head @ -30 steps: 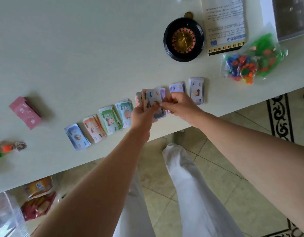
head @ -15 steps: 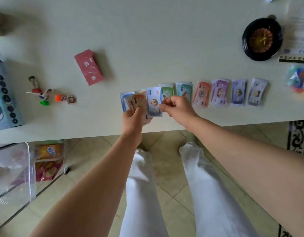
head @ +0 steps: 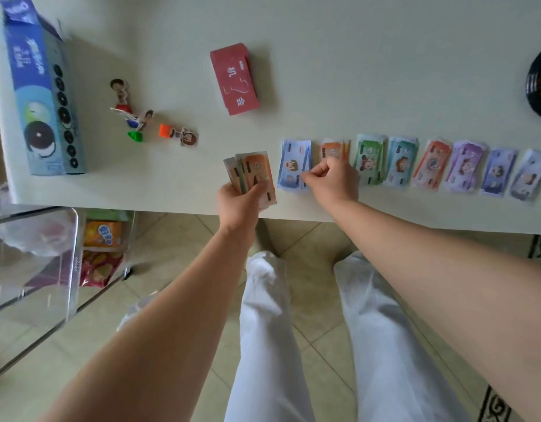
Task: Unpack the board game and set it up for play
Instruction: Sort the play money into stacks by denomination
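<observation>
Nearest, our left hand (head: 237, 204) grips a fan of notes (head: 257, 173) over the table's (head: 354, 71) near edge. Just right, our right hand (head: 331, 181) pinches the blue pile (head: 293, 164), leftmost of 8 in a row. Farther left lie pawns (head: 178, 135), a red deck (head: 234, 79) and a box (head: 41, 92).

Soft daylight, blurred, warped edges.

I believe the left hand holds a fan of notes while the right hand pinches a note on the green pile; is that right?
Not quite: the head view shows the right hand pinching at the blue pile, not the green one. The left hand does hold a fan of notes.
</observation>
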